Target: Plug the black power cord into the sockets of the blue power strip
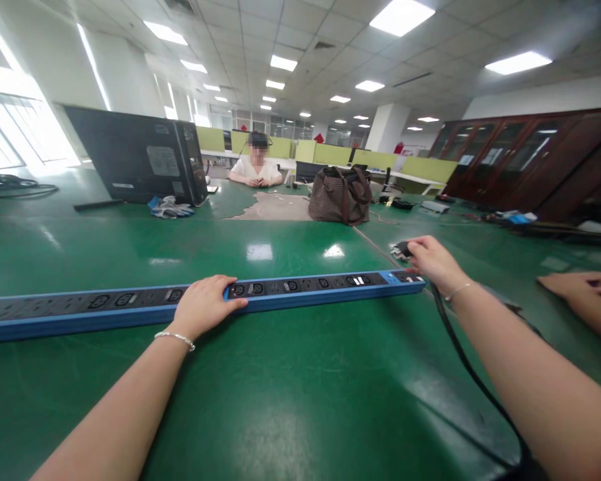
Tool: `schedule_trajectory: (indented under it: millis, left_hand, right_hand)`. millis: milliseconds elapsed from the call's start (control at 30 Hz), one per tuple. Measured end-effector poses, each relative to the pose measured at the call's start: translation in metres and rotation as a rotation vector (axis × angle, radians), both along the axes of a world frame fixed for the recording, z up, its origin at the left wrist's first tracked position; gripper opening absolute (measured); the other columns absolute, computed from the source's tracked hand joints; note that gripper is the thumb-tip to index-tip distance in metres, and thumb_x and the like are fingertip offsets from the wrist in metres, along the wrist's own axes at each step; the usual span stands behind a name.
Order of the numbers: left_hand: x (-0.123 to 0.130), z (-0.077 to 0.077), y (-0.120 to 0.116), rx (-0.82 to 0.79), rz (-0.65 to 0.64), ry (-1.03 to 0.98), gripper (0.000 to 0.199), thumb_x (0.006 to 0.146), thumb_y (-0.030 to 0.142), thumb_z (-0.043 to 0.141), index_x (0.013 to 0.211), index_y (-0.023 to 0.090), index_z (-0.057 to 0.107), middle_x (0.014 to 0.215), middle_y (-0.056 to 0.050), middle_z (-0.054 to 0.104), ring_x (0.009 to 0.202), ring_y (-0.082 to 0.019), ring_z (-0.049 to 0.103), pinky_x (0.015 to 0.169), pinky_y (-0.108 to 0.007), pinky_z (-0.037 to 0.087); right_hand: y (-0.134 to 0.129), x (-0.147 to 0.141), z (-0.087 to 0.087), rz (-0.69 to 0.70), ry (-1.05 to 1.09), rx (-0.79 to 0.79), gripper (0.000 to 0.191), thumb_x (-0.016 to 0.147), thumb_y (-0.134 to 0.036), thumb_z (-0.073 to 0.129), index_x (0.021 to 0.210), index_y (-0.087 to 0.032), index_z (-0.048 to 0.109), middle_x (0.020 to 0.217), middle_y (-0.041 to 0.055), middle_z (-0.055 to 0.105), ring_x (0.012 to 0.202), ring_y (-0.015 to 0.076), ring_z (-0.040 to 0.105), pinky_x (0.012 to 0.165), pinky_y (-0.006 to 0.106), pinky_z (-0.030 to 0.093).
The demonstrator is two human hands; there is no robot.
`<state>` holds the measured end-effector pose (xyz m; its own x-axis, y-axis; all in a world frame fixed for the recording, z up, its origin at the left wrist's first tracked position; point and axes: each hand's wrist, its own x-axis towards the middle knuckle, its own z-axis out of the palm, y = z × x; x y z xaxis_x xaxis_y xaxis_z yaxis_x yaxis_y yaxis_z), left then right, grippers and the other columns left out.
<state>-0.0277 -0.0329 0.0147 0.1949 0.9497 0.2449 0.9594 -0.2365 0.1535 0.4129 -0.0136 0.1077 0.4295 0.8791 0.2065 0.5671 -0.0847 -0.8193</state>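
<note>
A long blue power strip (310, 302) with a black face and rows of sockets lies across the table. My left hand (205, 304) is closed over it near the middle, with the thumb along its near edge. Just above its right end, my right hand (433, 262) pinches a black plug (402, 250), whose metal prongs point left. From this hand a black power cord (463, 354) loops down to the lower right. The plug is apart from the sockets.
On the green table (290, 401) stand a black computer case (135, 157) and a brown bag (338, 197). Gloves (170, 207) lie by the case. Another person (257, 167) sits across the table. Someone else's hands (575, 287) rest at the right edge.
</note>
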Motion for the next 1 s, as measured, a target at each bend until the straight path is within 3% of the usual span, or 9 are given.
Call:
schedule_trajectory:
  millis: [167, 300, 533, 833, 1000]
  left_hand:
    - [0.001, 0.002, -0.002, -0.004, 0.005, -0.002, 0.063, 0.076, 0.062, 0.045, 0.118, 0.018, 0.056, 0.118, -0.008, 0.061, 0.108, -0.025, 0.055, 0.094, -0.037, 0.039]
    - [0.001, 0.002, -0.002, -0.003, 0.000, -0.001, 0.064, 0.076, 0.063, 0.044, 0.119, 0.018, 0.056, 0.118, -0.008, 0.061, 0.108, -0.024, 0.055, 0.094, -0.036, 0.038]
    - [0.001, 0.001, -0.001, 0.006, 0.000, -0.020, 0.062, 0.075, 0.063, 0.046, 0.117, 0.019, 0.057, 0.117, -0.007, 0.062, 0.107, -0.025, 0.055, 0.093, -0.036, 0.039]
    - [0.000, 0.000, 0.000, 0.013, -0.002, -0.012, 0.064, 0.075, 0.064, 0.045, 0.118, 0.018, 0.057, 0.117, -0.007, 0.062, 0.107, -0.025, 0.055, 0.093, -0.037, 0.039]
    - [0.000, -0.001, 0.001, 0.009, -0.006, -0.006, 0.064, 0.075, 0.064, 0.045, 0.117, 0.019, 0.057, 0.116, -0.008, 0.062, 0.106, -0.025, 0.056, 0.093, -0.037, 0.039]
  right_hand:
    - [0.002, -0.066, -0.042, 0.189, -0.177, -0.136, 0.022, 0.083, -0.032, 0.044, 0.099, -0.020, 0.053, 0.055, -0.0056, 0.045, 0.048, 0.0100, 0.046, 0.051, 0.023, 0.044]
    - [0.010, -0.090, -0.060, 0.217, -0.332, -0.146, 0.024, 0.083, -0.033, 0.041, 0.098, -0.019, 0.054, 0.070, 0.0004, 0.058, 0.059, 0.0134, 0.054, 0.063, 0.026, 0.044]
    - [0.011, -0.100, -0.065, 0.162, -0.512, -0.234, 0.024, 0.085, -0.032, 0.038, 0.098, -0.021, 0.054, 0.089, 0.0062, 0.065, 0.083, 0.0188, 0.059, 0.072, 0.026, 0.040]
    - [0.001, -0.113, -0.062, 0.105, -0.670, -0.329, 0.033, 0.089, -0.035, 0.030, 0.110, -0.020, 0.051, 0.090, 0.0106, 0.065, 0.083, 0.0230, 0.061, 0.072, 0.031, 0.039]
    - [0.002, -0.117, -0.060, 0.163, -0.746, -0.372, 0.031, 0.089, -0.034, 0.030, 0.109, -0.021, 0.049, 0.090, 0.0106, 0.065, 0.083, 0.0231, 0.061, 0.072, 0.032, 0.039]
